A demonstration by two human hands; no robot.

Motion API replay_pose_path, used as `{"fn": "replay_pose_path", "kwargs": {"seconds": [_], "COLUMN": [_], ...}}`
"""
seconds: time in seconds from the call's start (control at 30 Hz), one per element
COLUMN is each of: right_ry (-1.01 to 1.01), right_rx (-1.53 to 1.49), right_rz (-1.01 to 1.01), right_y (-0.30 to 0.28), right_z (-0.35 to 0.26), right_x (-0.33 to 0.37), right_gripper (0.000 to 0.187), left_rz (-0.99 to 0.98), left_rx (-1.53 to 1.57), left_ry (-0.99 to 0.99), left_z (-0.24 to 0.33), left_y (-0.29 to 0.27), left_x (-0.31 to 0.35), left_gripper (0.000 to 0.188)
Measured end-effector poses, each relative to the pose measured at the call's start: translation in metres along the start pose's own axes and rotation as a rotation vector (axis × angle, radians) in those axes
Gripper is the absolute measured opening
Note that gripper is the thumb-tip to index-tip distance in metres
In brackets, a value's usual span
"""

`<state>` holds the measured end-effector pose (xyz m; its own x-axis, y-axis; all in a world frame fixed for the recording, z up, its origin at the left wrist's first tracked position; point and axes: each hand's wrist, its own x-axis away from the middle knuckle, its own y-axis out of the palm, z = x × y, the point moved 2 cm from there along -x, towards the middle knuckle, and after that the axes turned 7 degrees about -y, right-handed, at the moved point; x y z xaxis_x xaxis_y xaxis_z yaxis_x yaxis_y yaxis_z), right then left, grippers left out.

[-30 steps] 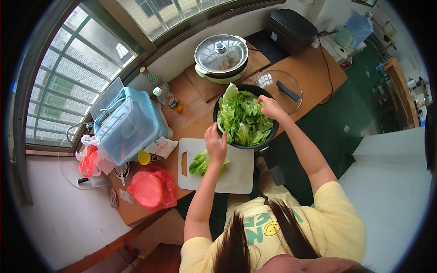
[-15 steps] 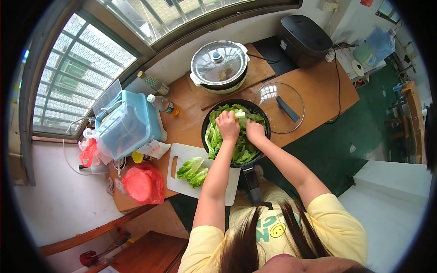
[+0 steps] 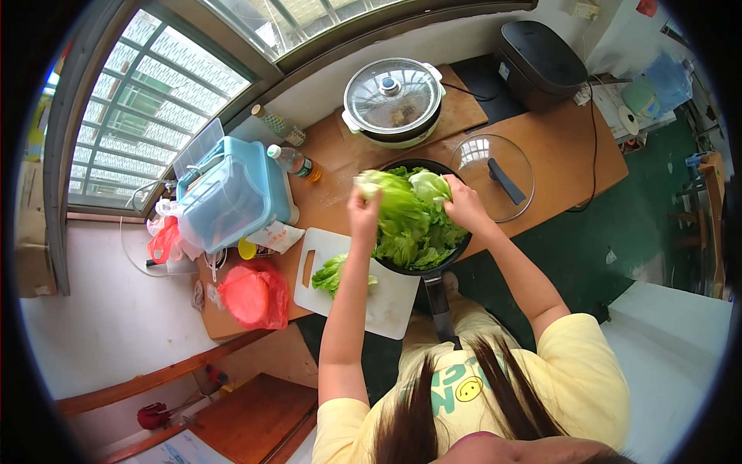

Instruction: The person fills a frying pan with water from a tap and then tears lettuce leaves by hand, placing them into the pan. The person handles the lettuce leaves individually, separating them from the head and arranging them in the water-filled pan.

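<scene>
A black frying pan with a long handle stands at the table's front edge, heaped with green lettuce leaves. My left hand is closed on a bunch of lettuce, slightly blurred, raised at the pan's left rim. On the right side of the pan my right hand grips a pale lettuce piece over the heap. More lettuce lies on the white cutting board left of the pan, partly covered by my left forearm.
Behind the pan stands an electric pot under a glass lid. Another glass lid lies right of the pan. A bottle, a blue storage box and a red plastic bag are at left; a black appliance sits far right.
My hands have moved apart, the left one to the left, and lifted lettuce up from the pan. The whole view has shifted slightly.
</scene>
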<state>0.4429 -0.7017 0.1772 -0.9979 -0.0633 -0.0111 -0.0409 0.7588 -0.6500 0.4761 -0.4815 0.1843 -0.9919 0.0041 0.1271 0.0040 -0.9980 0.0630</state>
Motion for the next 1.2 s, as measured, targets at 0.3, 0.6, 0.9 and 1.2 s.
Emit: {"fn": "replay_pose_path", "kwargs": {"seconds": [0.3, 0.6, 0.9, 1.2], "right_ry": [0.066, -0.171, -0.169, -0.106], "right_rx": [0.013, -0.508, -0.580, -0.857], "right_rz": [-0.029, -0.117, 0.189, 0.224], "right_y": [0.007, 0.079, 0.062, 0.118], "right_z": [0.022, 0.010, -0.044, -0.154], "right_x": [-0.001, -0.015, -0.002, 0.046], "right_gripper": [0.050, 0.074, 0.040, 0.042], "left_rz": [0.097, -0.085, -0.136, -0.066], "left_rx": [-0.824, -0.403, -0.177, -0.379], "left_ry": [0.137, 0.084, 0.126, 0.105], "left_z": [-0.083, -0.074, -0.009, 0.079], "left_y": [-0.007, -0.005, 0.010, -0.067], "left_x": [-0.009, 0.010, 0.033, 0.082], "left_gripper": [0.033, 0.046, 0.069, 0.059]}}
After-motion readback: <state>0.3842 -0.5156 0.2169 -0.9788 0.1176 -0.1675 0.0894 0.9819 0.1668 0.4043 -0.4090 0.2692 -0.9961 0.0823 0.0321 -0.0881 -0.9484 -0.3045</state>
